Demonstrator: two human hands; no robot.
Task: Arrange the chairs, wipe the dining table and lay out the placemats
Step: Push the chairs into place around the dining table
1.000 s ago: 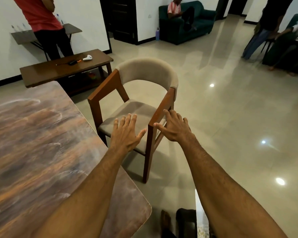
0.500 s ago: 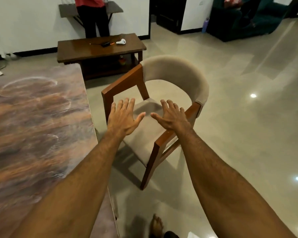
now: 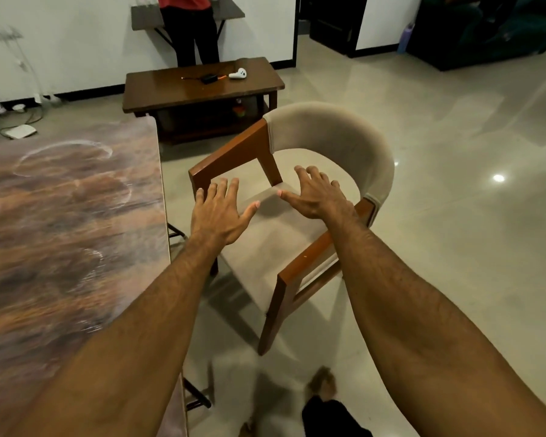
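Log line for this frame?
step: arranging chair | left hand: open, over chair | right hand: open, over chair | chair: ungripped, beside dining table

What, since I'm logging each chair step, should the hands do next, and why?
Probably close both hands on the wooden armrests of the chair. The left hand and right hand are spread open over the seat, holding nothing. The chair stands angled beside the dining table, not tucked under it, so it likely needs a grip before it can be shifted.

The desk [image 3: 70, 216] runs off the left and bottom edges, its surface blurred. The top edge cuts off the person in red [image 3: 191, 33], and the foot [image 3: 322, 381] below is blurred.
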